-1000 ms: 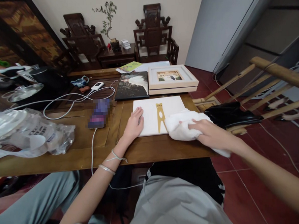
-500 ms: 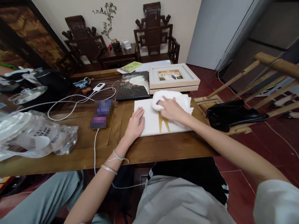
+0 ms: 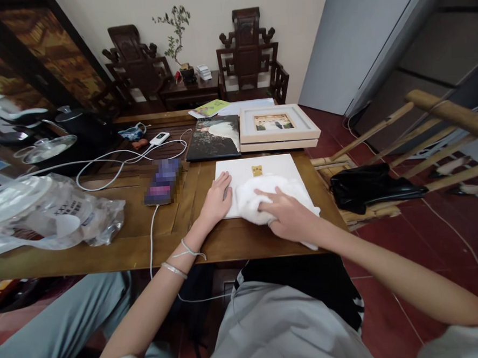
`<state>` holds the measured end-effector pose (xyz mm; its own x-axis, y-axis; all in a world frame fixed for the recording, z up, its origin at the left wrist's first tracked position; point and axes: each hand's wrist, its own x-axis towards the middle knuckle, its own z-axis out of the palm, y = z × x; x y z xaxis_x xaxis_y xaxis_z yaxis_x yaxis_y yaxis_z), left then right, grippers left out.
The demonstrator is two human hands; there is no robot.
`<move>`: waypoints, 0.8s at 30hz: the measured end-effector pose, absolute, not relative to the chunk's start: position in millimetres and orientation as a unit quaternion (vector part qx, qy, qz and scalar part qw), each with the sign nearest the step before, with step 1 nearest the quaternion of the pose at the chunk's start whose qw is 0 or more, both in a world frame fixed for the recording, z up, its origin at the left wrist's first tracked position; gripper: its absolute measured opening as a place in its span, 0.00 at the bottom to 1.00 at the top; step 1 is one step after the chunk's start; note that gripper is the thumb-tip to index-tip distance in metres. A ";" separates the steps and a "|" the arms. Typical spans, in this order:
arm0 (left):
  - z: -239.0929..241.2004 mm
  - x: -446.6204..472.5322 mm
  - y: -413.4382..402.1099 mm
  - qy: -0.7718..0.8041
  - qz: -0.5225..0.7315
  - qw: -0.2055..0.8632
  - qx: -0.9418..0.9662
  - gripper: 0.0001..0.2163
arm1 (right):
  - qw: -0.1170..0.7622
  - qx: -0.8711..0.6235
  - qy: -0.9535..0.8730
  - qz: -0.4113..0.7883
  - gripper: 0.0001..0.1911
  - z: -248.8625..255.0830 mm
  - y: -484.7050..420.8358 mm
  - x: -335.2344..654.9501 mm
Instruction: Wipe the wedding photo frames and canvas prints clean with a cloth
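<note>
A flat white panel (image 3: 232, 167), possibly an album or board, lies on the wooden table in front of me. Part of a gold mark (image 3: 257, 170) shows near its far edge; the rest is under a bunched white cloth (image 3: 250, 194). My right hand (image 3: 283, 206) grips and presses this cloth onto the near half of the panel, and some cloth hangs over the near right corner. Along the panel's left edge, my left hand (image 3: 218, 196) rests flat with fingers stretched out, holding nothing.
Behind the panel sit a dark photo album (image 3: 212, 140) and stacked pale picture frames (image 3: 278, 123). A cabled phone (image 3: 162, 182) and a plastic-wrapped tub (image 3: 50, 212) are to the left. A bamboo chair (image 3: 382, 132) with a black bag (image 3: 377, 184) stands right of the table (image 3: 227, 244).
My right hand has slid the cloth from the panel's far half towards me. The gold mark's top is now uncovered and its lower part covered. My left hand stays put.
</note>
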<state>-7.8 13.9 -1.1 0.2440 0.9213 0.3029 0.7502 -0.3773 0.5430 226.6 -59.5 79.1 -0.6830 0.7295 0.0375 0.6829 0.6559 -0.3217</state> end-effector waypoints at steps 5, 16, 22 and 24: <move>-1.0 -8.8 14.0 0.538 0.299 0.139 0.776 0.22 | 0.088 -0.461 -0.876 0.112 0.22 91.5 10.6 210.2; -8.0 -10.6 16.1 0.529 0.294 0.145 0.783 0.25 | 0.049 -0.444 -0.891 0.083 0.26 75.0 -7.0 201.2; -12.4 -12.2 18.5 0.529 0.284 0.143 0.787 0.24 | 0.028 -0.364 -0.920 0.142 0.26 81.7 -84.2 216.6; -13.3 -12.9 18.9 0.527 0.288 0.139 0.788 0.24 | 0.021 -0.356 -0.921 0.157 0.24 86.3 -88.3 218.9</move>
<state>-12.9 18.9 -13.3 0.2796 0.9099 0.3065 0.7495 -0.4063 0.5226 218.9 -88.3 86.3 -0.7461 0.6618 -0.0732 0.6488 0.6980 -0.3032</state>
